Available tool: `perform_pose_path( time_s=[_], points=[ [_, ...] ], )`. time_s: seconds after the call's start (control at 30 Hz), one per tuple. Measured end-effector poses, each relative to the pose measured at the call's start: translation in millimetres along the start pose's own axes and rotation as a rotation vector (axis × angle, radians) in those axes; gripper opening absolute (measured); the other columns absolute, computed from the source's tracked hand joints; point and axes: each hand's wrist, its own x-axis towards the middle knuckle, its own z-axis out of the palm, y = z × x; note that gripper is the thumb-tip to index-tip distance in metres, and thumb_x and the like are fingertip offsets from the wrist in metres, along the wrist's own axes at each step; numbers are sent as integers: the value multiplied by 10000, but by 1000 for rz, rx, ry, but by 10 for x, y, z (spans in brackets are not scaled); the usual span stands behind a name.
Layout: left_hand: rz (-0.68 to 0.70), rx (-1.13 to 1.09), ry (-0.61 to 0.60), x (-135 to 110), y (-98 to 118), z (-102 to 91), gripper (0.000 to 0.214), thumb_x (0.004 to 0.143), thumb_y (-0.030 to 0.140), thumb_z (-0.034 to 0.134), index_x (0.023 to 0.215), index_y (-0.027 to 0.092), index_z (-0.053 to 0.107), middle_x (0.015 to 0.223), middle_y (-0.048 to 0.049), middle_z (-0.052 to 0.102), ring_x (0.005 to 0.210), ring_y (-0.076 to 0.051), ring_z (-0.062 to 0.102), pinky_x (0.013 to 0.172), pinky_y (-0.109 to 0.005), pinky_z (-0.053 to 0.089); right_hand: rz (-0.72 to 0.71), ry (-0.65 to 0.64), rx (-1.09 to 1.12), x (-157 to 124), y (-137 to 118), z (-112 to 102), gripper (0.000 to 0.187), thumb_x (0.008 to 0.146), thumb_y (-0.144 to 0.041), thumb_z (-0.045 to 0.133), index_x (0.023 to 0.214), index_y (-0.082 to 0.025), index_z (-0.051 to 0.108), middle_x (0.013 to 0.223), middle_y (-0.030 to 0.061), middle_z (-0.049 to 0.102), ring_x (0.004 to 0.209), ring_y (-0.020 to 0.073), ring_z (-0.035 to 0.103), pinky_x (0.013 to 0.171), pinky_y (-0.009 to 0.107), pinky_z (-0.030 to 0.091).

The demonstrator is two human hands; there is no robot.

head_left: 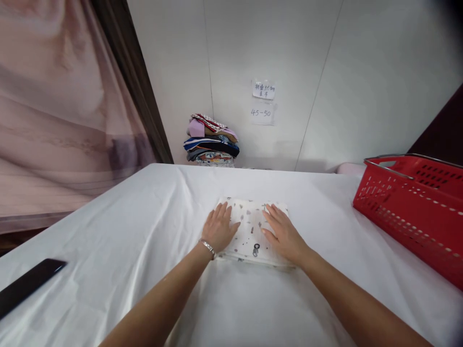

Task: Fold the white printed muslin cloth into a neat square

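Observation:
A white cloth [249,231] with small grey and dark printed figures lies folded into a flat, layered rectangle in front of me. Flat on its left side rests my left hand [219,227], fingers stretched out, with a bracelet at the wrist. My right hand [284,233] lies on the cloth's right side, its fingers also extended and slightly spread. Neither hand grips anything. Between the two hands the printed top of the cloth shows, and its folded layers are visible along the near edge.
A white sheet [108,226] covers the table, wrinkled at left. On the right stands a red perforated basket [415,207] with metal handles. A black phone-like object [29,284] lies at lower left. Beyond the far edge is a fabric stack [211,140]; a pink curtain [61,111] hangs left.

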Motion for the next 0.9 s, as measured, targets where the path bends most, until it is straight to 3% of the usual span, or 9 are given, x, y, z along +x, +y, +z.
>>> perform_pose_path(
  time_s=[0.1,0.17,0.3,0.43,0.5,0.6,0.73,0.9],
  points=[
    [-66,-59,-200,124,-118,224,679,821,557,329,1358,143,300,1459,-92,213,1341,-256,157,1060,-420,200,161,-149,-78,183,129,194,605,875,-471,318,1353,-101,332,1452,133,223,1344,273,113,1068,456,155],
    [-85,-94,-242,141,-208,323,711,821,586,290,1380,147,261,1471,-77,172,1349,-247,122,1062,-413,196,218,-221,-104,201,237,332,641,869,-514,287,1347,-90,342,1447,143,233,1342,276,121,1066,451,135],
    [-70,-102,-227,101,-283,377,724,820,600,274,1388,152,247,1477,-64,145,1354,-240,94,1070,-403,181,215,-230,-131,139,345,474,666,872,-539,227,1363,-98,316,1458,128,206,1347,259,97,1072,427,92],
    [-99,-74,-284,135,-221,292,730,810,602,287,1385,154,253,1476,-69,143,1352,-259,99,1064,-471,161,220,-254,-141,133,320,439,672,871,-541,213,1367,-98,313,1458,124,207,1346,261,104,1068,419,93],
    [-119,-57,-308,235,-146,225,741,798,627,286,1369,155,291,1468,-85,173,1347,-279,116,1054,-514,149,217,-269,-144,202,297,388,676,864,-547,229,1356,-94,334,1449,136,232,1340,272,129,1063,419,102],
    [-48,-33,-230,485,-22,181,755,795,658,246,1360,163,314,1470,-80,170,1352,-269,91,1068,-503,106,206,-237,-148,404,287,322,705,853,-576,236,1357,-92,330,1449,155,220,1337,281,137,1058,427,94],
    [18,-25,-243,790,6,336,755,806,647,213,1381,160,274,1474,-60,158,1358,-242,64,1085,-477,63,224,-182,-159,657,382,383,716,859,-578,211,1375,-87,285,1455,155,200,1340,270,119,1056,427,81],
    [9,-51,-267,851,-114,559,769,803,661,170,1395,174,235,1477,-42,149,1359,-242,40,1083,-492,45,226,-192,-173,659,554,600,693,867,-559,214,1375,-92,284,1436,153,257,1326,265,174,1053,422,77]
  ],
)
